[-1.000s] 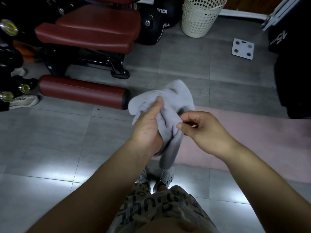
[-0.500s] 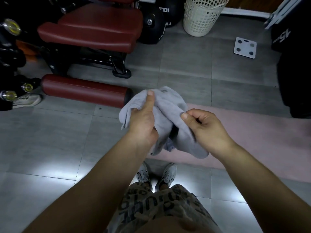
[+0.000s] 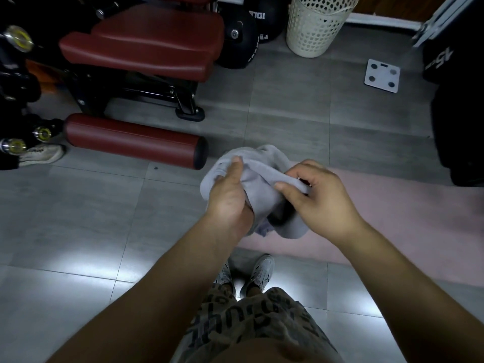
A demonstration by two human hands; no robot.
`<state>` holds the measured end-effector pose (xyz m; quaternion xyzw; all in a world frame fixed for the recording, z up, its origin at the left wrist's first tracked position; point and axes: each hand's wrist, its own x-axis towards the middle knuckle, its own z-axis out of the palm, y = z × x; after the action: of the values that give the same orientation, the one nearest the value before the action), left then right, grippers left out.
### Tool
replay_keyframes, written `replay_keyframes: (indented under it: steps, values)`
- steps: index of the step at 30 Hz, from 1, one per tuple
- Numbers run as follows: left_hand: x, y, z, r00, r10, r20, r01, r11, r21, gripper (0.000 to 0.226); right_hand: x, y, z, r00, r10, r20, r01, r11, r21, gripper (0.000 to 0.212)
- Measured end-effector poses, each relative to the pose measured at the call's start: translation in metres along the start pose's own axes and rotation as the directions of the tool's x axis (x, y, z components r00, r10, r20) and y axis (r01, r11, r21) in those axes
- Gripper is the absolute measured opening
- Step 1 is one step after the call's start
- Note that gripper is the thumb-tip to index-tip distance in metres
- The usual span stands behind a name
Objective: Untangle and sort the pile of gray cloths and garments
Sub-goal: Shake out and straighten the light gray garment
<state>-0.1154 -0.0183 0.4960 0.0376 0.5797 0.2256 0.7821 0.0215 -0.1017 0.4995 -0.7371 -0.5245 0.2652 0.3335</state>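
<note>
A bunched gray cloth (image 3: pixel 264 189) hangs in the air in front of me, held by both hands. My left hand (image 3: pixel 229 199) grips its left side, thumb pressed on top of the fabric. My right hand (image 3: pixel 318 196) pinches a fold of the cloth's upper right edge between thumb and fingers. The cloth's lower end droops below my hands. No pile of other cloths shows in the head view.
A dark red padded bench (image 3: pixel 146 45) and its roller pad (image 3: pixel 131 141) stand on the gray tile floor at upper left. A cream perforated basket (image 3: pixel 315 24) and a white scale (image 3: pixel 382 76) sit at the back. A pink mat (image 3: pixel 392 221) lies to the right.
My right hand has moved up and taken a fold at the cloth's top edge. The cloth has bunched tighter between my hands, and its hanging end has shifted right.
</note>
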Motion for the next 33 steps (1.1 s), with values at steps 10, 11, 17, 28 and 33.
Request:
replay_keyframes:
  steps: [10,11,17,28,33]
  values:
    - [-0.007,-0.009,-0.009,0.992,-0.029,0.127,0.001,0.976,0.217,0.039,-0.013,-0.014,0.010,0.946,-0.205,0.251,0.247,0.957,-0.152,0.014]
    - [-0.007,-0.009,-0.009,0.992,-0.050,0.119,0.025,0.979,0.205,0.036,-0.012,-0.014,0.009,0.949,-0.148,0.279,0.167,0.985,-0.045,0.007]
    - [-0.007,-0.006,-0.017,0.957,-0.114,0.266,0.118,0.993,0.001,0.053,0.000,-0.010,0.006,0.992,0.058,0.110,-0.085,0.960,0.267,0.019]
    - [0.004,0.013,-0.030,0.915,0.071,0.397,-0.195,0.939,0.281,0.051,0.033,0.035,-0.020,0.622,0.661,0.419,-0.768,0.411,0.492,0.043]
    - [0.006,0.045,-0.041,0.940,0.069,0.335,-0.192,0.917,0.350,0.039,0.023,0.053,-0.025,0.614,0.620,0.489,-0.749,0.264,0.607,0.030]
